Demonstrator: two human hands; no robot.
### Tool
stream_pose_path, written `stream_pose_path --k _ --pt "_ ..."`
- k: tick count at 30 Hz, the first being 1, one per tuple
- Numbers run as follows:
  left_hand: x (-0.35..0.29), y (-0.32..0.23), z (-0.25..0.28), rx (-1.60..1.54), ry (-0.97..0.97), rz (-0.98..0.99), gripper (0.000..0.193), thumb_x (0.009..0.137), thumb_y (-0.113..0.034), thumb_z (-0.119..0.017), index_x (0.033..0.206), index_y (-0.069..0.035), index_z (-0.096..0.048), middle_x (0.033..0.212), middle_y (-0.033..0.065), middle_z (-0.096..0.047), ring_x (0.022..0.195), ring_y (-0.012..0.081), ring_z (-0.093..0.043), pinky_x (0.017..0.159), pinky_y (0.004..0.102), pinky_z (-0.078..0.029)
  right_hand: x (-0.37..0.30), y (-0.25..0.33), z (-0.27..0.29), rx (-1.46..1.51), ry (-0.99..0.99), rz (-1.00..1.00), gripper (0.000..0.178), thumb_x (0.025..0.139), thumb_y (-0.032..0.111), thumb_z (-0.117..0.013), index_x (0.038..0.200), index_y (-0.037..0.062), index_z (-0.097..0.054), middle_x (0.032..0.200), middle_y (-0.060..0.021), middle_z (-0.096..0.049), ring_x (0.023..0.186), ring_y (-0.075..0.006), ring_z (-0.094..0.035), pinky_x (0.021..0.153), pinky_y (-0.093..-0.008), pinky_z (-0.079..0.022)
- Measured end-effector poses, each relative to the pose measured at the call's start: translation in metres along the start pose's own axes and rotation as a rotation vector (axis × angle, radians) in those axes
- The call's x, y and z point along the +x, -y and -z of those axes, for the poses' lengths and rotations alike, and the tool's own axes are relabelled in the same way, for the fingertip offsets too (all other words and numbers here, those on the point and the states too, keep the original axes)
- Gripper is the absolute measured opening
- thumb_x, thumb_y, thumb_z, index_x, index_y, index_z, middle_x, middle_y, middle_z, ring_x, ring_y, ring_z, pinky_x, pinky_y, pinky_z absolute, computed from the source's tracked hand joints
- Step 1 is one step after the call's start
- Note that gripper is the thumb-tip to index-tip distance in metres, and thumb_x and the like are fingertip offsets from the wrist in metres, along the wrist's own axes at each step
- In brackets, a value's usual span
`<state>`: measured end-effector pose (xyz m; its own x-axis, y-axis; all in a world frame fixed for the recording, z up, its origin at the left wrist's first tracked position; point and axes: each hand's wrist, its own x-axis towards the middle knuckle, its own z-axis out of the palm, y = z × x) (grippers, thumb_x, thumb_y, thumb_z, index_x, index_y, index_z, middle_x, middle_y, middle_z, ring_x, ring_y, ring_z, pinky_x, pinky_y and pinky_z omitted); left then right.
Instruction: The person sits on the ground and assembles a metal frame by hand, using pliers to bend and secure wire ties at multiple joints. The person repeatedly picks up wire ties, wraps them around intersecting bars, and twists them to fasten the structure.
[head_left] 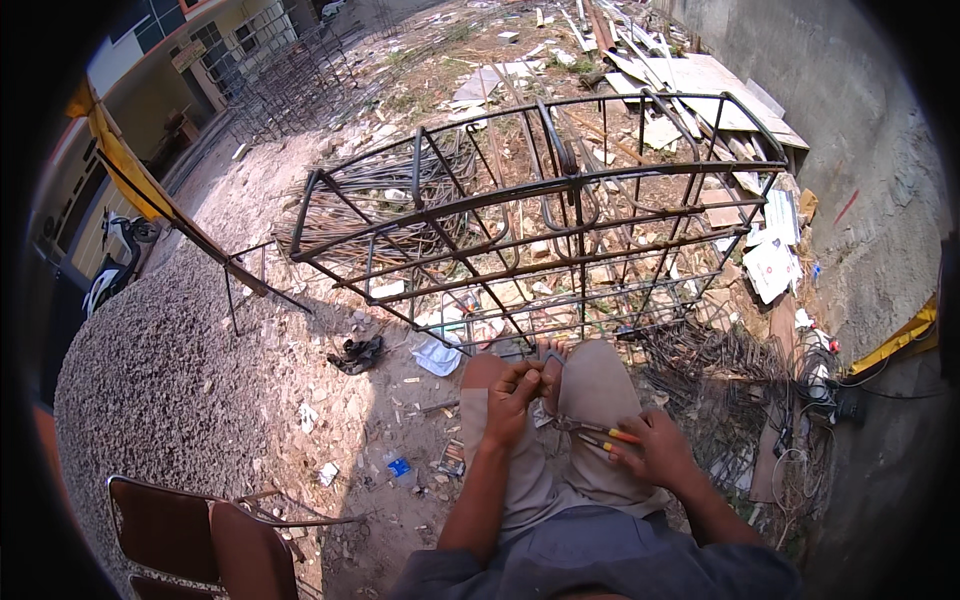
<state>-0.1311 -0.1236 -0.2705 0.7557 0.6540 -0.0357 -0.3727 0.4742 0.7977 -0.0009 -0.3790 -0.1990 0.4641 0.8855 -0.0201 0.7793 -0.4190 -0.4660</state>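
Observation:
My right hand [655,450] grips a pair of pincers [592,430] by its orange-and-yellow handles. The metal jaws point left, over my lap between my knees. Close to the jaws, my left hand [513,402] is raised over my left knee with its fingers pinched together. Whatever sits in that pinch is too small to make out. Just beyond my knees stands a long cage of dark reinforcing bars [570,183], made of bent rectangular loops and straight rods. Neither hand touches the cage.
Loose steel rods [340,215] lie behind the cage at left. A gravel heap [160,370] and brown chairs [165,525] stand left. Tangled wire [720,360] lies right, near a concrete wall [870,150]. Boards [700,90] are stacked far right; rubble covers the ground.

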Motion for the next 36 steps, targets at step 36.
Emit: stream_pose_path --k 36 --pt "-0.041 -0.093 0.106 0.171 -0.607 -0.292 0.02 0.103 -0.019 -0.064 0.107 0.0 -0.07 0.091 0.0057 -0.074 0.079 0.0091 -0.067 0.072 0.0241 -0.054 0.208 0.17 -0.102 0.229 -0.018 0.776 0.019 0.094 0.005 -0.064 0.113 0.0045 -0.07 0.103 -0.015 -0.07 0.087 -0.0257 -0.068 0.073 -0.0346 -0.054"
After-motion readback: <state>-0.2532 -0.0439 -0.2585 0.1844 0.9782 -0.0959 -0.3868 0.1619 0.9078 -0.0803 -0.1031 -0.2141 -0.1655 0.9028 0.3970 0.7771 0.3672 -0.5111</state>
